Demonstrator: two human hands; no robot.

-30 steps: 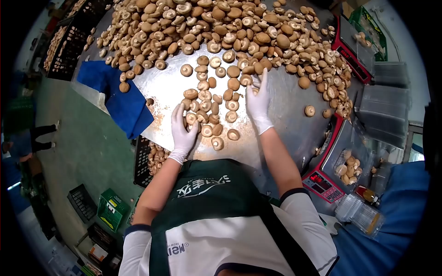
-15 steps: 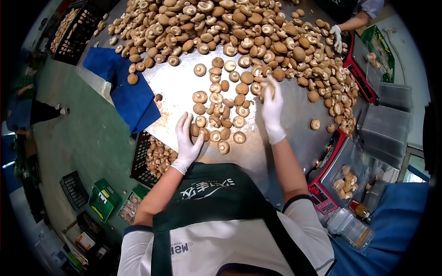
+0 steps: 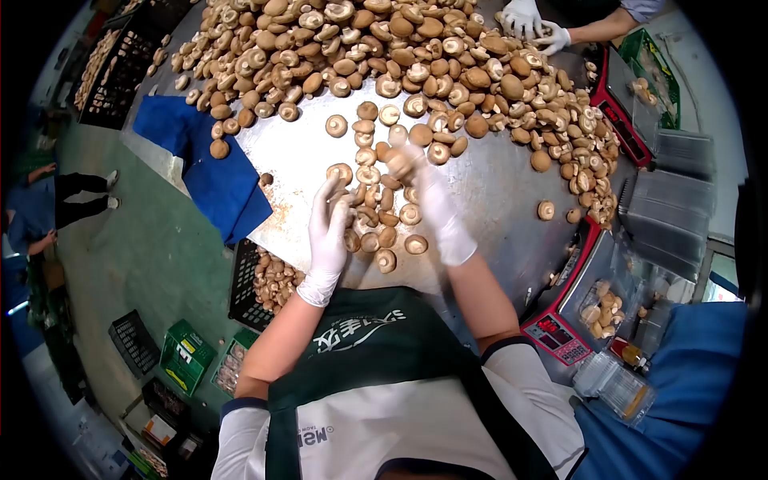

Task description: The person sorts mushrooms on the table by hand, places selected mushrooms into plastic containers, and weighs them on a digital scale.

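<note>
Rows of brown mushrooms (image 3: 369, 175) lie on the metal table (image 3: 496, 176), below a large heap of mushrooms (image 3: 384, 40). My left hand (image 3: 326, 240), in a white glove, is at the left side of the rows with its fingers curled around a mushroom that is mostly hidden. My right hand (image 3: 432, 196), also gloved, reaches over the right side of the rows. It is blurred by motion, with a mushroom (image 3: 400, 162) at its fingertips.
Red scales (image 3: 560, 328) stand at the right, one bearing a tray of mushrooms (image 3: 602, 309). A blue cloth (image 3: 200, 168) hangs over the left edge. A co-worker's gloved hands (image 3: 532, 24) touch the heap's far right. A black crate (image 3: 250, 292) stands below the left edge.
My right hand has moved left from the heap's edge to the rows, bringing a mushroom. My left hand's fingers have curled in more. The co-worker's hand has moved left, and a second one now shows.
</note>
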